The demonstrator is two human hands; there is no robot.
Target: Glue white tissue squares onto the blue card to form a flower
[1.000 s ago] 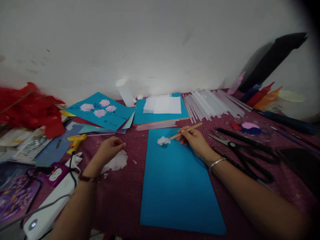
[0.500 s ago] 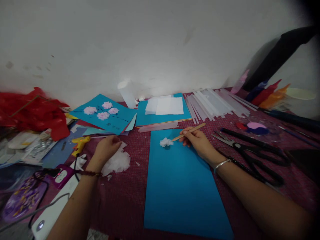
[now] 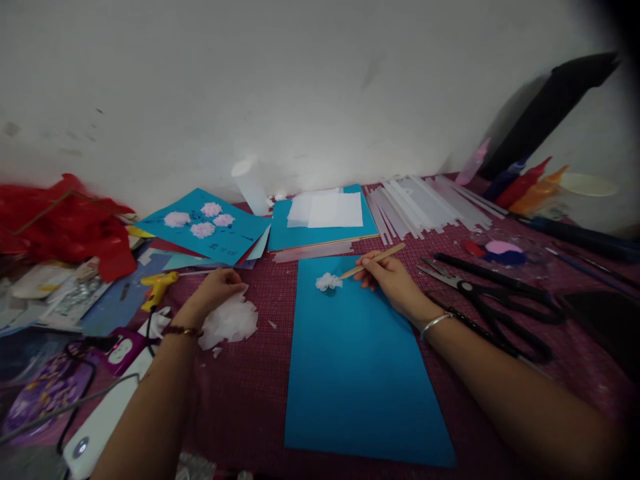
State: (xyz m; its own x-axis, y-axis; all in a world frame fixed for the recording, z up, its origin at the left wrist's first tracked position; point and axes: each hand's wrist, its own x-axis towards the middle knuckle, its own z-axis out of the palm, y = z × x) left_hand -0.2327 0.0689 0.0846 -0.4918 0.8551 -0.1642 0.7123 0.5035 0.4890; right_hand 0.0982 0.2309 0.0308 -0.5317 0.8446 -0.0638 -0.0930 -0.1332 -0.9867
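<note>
My right hand [image 3: 387, 277] grips a flat wooden craft stick [image 3: 374, 260], its tip touching or almost touching a small white ruffled paper flower [image 3: 329, 282]. That flower sits on the upper part of a large blue sheet [image 3: 360, 373]. Over on the left, my left hand [image 3: 220, 290] rests at the upper edge of a pile of thin white tissue pieces [image 3: 233, 319]. Its fingers are curled together and point down; whatever is between them is hidden.
Black scissors [image 3: 480, 300] lie right of my right hand. A yellow glue gun [image 3: 159, 288] is left of my left hand. Behind are a blue card with pale pink flowers [image 3: 205, 223], white paper squares [image 3: 335, 210], translucent strips [image 3: 425, 207] and paint bottles [image 3: 530, 187].
The whole view has shifted slightly. Both hands keep nearly the same pose, with the stick's tip still beside the flower and the left hand at the tissue pile.
</note>
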